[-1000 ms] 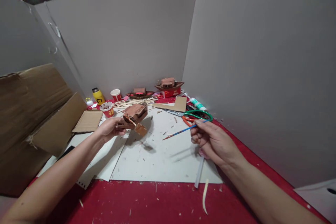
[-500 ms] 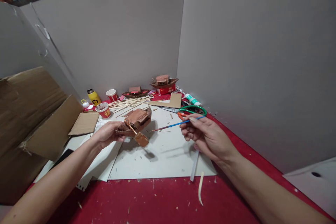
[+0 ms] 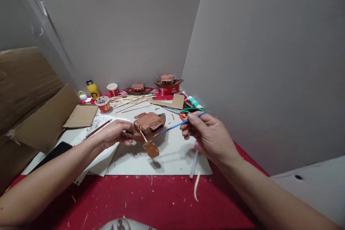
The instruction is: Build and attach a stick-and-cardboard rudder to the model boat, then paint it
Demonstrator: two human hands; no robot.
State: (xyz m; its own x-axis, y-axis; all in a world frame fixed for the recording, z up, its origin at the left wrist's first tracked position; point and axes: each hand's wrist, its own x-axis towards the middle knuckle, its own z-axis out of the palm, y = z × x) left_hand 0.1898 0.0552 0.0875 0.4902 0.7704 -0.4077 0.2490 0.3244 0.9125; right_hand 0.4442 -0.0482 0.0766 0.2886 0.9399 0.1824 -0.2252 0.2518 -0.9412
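Observation:
My left hand is closed on one end of a brown model boat, holding it above a white board. The boat has a roofed cabin, and a small oar with a flat brown blade juts from its near side. Between the thumb and fingers of my right hand is a thin blue paintbrush. Its bristle end points left and reaches the boat's lower side; whether it touches the hull I cannot tell.
Behind stand two more model boats, paper cups, a yellow bottle and thin wooden sticks. Green-handled scissors and a glue bottle lie right. A cardboard box fills the left side.
The paintbrush has moved left and its tip has come up to the boat's side. The boat has shifted slightly right. The whole view has tilted downward a little.

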